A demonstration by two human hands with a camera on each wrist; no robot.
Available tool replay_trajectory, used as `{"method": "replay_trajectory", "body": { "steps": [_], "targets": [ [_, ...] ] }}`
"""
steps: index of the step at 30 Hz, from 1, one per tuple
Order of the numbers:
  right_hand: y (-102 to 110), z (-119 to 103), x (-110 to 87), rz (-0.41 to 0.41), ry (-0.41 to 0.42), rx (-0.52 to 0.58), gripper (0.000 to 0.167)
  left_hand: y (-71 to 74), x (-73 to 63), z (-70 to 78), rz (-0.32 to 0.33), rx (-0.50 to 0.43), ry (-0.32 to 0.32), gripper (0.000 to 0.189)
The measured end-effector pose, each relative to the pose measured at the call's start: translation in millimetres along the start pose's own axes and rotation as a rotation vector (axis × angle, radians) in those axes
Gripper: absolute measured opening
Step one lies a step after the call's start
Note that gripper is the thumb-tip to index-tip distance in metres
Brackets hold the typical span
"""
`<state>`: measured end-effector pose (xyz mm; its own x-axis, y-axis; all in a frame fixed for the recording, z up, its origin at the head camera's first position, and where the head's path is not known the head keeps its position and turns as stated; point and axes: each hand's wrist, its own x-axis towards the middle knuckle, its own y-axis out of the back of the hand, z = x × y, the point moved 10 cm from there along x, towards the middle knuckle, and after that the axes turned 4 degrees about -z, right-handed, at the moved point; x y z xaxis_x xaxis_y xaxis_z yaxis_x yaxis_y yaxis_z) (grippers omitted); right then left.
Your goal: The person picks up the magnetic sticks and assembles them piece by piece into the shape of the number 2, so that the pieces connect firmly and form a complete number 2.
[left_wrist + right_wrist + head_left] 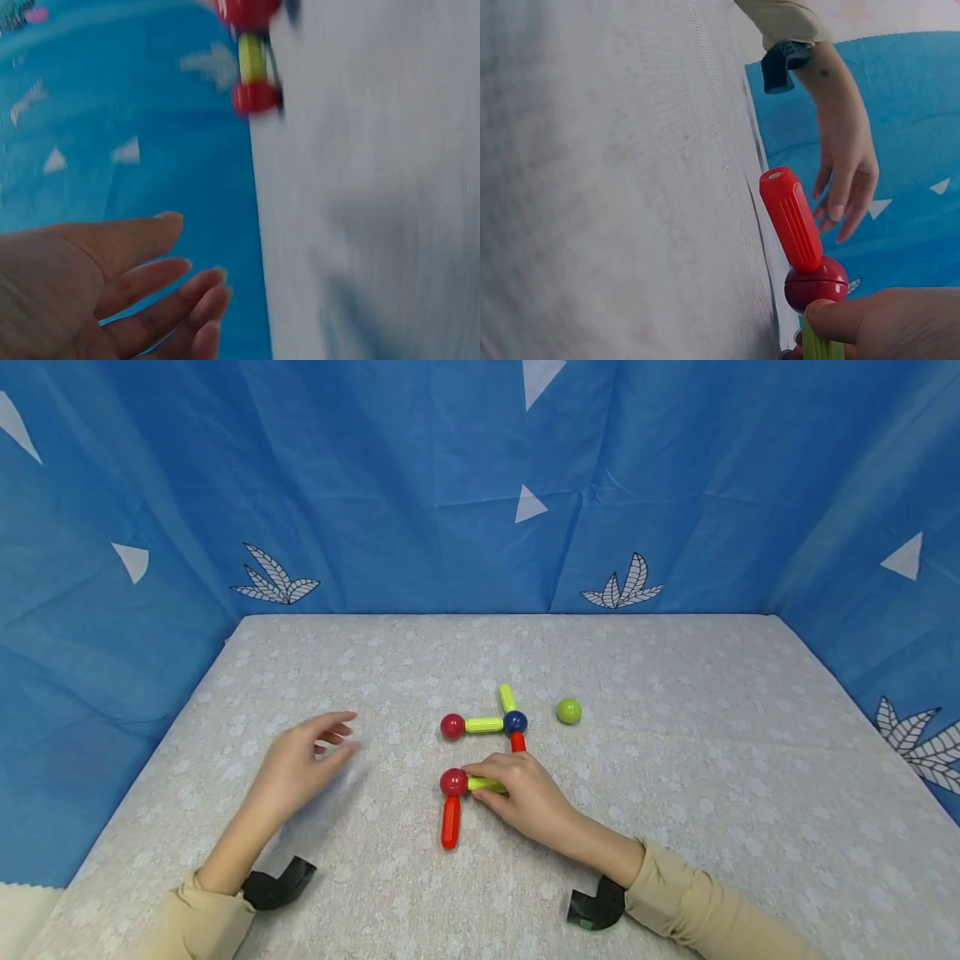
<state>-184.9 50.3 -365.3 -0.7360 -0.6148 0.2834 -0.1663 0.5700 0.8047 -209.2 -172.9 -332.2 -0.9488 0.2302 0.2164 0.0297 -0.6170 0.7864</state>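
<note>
My right hand (528, 797) pinches a yellow-green magnetic rod (486, 784) between thumb and fingers. That rod joins a dark red ball (453, 782), from which a red rod (450, 823) points toward the near edge; in the right wrist view the red rod (791, 217) shows its metal tip. Beyond the hand lies another joined piece: a blue ball (515, 722) with two yellow-green rods, a red rod (518, 742) partly behind my hand, and a red ball (453, 727) at its left end. My left hand (300, 770) hovers on the left, fingers loosely bent, holding nothing.
A loose green ball (568, 711) lies right of the blue ball. The pieces are on a pale patterned tablecloth (712, 777). A blue curtain (420, 485) with white motifs surrounds the table's back and sides. Both wrists wear black bands (279, 885).
</note>
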Motion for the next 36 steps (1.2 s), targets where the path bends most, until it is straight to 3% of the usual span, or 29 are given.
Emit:
{"method": "replay_trajectory", "body": {
  "steps": [2, 4, 6, 8, 11, 13, 16, 21, 24, 26, 29, 32, 36],
  "targets": [
    [-0.4, 0.5, 0.1, -0.003, -0.004, 0.004, 0.033, 23.2, -2.7, -20.0, 0.088, 0.119, 0.041, 0.038],
    [-1.2, 1.3, 0.3, -0.005, -0.006, 0.007, 0.033, 37.7, -6.2, -42.7, 0.105, 0.201, 0.111, 0.040],
    [-1.8, 1.8, 0.1, -0.008, -0.008, 0.009, 0.032, 40.7, -8.5, -66.0, 0.028, 0.232, 0.183, 0.047],
    [-1.9, 2.0, 0.1, -0.008, -0.009, 0.012, 0.032, 35.1, -9.9, -82.8, -0.090, 0.231, 0.229, 0.057],
    [-0.6, 1.3, 0.1, -0.004, -0.010, 0.016, 0.032, 22.8, -10.2, -91.9, -0.231, 0.212, 0.233, 0.062],
    [-0.4, 1.7, 0.3, -0.002, -0.014, 0.016, 0.032, 18.4, -9.1, -89.4, -0.253, 0.193, 0.205, 0.055],
    [-0.3, 2.4, 0.6, -0.002, -0.020, 0.019, 0.032, 16.1, -7.4, -82.6, -0.234, 0.181, 0.159, 0.040],
    [-0.6, 2.3, 0.8, -0.003, -0.025, 0.028, 0.032, 16.5, -7.7, -72.8, -0.225, 0.148, 0.158, 0.035],
    [-0.8, 2.0, 0.7, -0.005, -0.026, 0.030, 0.032, 19.5, -8.0, -59.2, -0.218, 0.098, 0.152, 0.036],
    [-0.7, 1.9, 0.9, -0.007, -0.026, 0.034, 0.031, 18.2, -7.8, -44.2, -0.220, 0.033, 0.114, 0.034],
    [-0.7, 2.8, 1.1, -0.009, -0.029, 0.040, 0.031, 5.1, -7.0, -18.7, -0.262, -0.096, 0.030, 0.034],
    [-0.5, 4.1, 0.8, -0.005, -0.034, 0.045, 0.031, -17.2, -5.8, 2.2, -0.332, -0.197, -0.039, 0.034],
    [-1.1, 4.0, -0.6, -0.006, -0.038, 0.052, 0.031, -43.5, -7.3, 13.9, -0.412, -0.278, -0.059, 0.033]
  ]
}}
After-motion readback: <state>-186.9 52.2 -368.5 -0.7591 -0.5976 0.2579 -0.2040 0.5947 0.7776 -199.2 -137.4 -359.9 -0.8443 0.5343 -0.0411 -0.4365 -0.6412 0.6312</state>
